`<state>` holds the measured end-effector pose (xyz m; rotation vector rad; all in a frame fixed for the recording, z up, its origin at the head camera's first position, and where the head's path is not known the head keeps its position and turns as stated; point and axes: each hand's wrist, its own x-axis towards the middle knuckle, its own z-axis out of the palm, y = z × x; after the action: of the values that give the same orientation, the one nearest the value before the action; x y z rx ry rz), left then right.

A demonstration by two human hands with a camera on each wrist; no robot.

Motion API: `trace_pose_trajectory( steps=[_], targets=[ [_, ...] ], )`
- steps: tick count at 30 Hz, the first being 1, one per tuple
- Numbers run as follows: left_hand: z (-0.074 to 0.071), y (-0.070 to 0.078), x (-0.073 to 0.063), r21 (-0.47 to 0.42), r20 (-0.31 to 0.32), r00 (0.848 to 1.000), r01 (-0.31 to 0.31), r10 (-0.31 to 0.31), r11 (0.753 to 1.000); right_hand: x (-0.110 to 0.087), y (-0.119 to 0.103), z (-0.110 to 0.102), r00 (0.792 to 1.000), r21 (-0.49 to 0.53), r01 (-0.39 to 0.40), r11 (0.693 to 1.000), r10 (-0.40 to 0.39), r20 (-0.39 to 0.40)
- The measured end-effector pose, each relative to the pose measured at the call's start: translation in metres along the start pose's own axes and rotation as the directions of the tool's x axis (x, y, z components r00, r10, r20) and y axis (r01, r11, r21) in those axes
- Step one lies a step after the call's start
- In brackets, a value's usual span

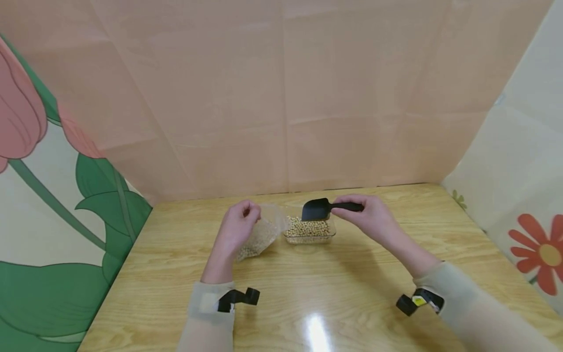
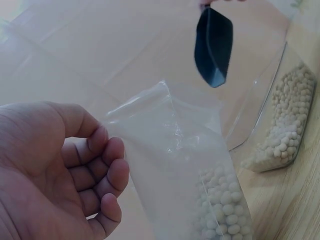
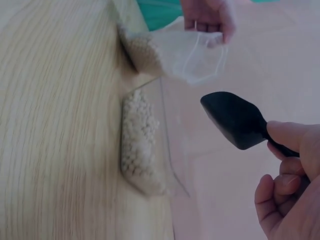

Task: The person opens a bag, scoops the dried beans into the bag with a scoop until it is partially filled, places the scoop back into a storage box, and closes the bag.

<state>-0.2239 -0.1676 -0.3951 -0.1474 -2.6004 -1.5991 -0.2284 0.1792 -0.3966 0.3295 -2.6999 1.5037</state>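
Note:
My left hand pinches the top edge of a clear plastic bag between thumb and forefinger. Pale round beans fill the lower part of the bag, which hangs against the table. In my right hand is the handle of a black scoop, held above a clear rectangular container. The container stands to the right of the bag and holds a layer of the same beans. No beans can be made out in the scoop's bowl in the left wrist view.
Everything stands on a wood-grain table. A plain pinkish sheet rises behind its far edge. A flower-patterned covering is at the left, and another with a red flower at the right.

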Motion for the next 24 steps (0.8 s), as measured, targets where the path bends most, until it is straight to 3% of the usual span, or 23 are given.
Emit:
trace_pose_trajectory(
  steps=[12, 20, 24],
  targets=[
    [-0.001, 0.001, 0.000, -0.002, -0.001, 1.000, -0.004, 0.004, 1.000, 0.009, 0.019, -0.006, 0.999, -0.108, 0.035, 0.994, -0.034, 0.011],
    [-0.001, -0.001, 0.001, -0.002, -0.002, 1.000, -0.017, 0.017, 1.000, 0.018, 0.023, -0.009, 0.996, -0.228, 0.059, 0.972, -0.043, 0.076],
    [-0.001, -0.002, 0.001, -0.007, 0.001, 1.000, -0.025, 0.025, 1.000, 0.022, 0.023, -0.009, 0.993, -0.236, 0.069, 0.969, -0.043, 0.114]
  ],
)
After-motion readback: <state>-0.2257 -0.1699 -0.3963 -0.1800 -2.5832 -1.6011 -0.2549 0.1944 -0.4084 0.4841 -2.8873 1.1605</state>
